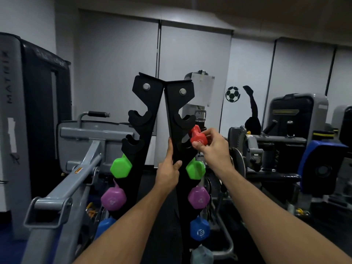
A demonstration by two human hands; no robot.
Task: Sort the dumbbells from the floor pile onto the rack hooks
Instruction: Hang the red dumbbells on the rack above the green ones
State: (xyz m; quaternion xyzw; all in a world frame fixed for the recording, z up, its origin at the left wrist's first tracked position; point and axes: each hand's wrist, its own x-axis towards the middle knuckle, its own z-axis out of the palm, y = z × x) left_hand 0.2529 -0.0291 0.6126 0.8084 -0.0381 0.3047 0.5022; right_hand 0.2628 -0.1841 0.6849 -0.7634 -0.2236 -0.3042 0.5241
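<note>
Fingers pinching red dumbbell, left hand gripping rack

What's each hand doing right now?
Left hand: closed around the black rack upright.
Right hand: closed on the red dumbbell, at an upper hook.

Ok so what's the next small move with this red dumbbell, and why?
Probably lower the small red hex dumbbell into the empty hook just above the green dumbbell. The right hand holds it beside that slot, and the left hand grips the black metal rack.
</note>
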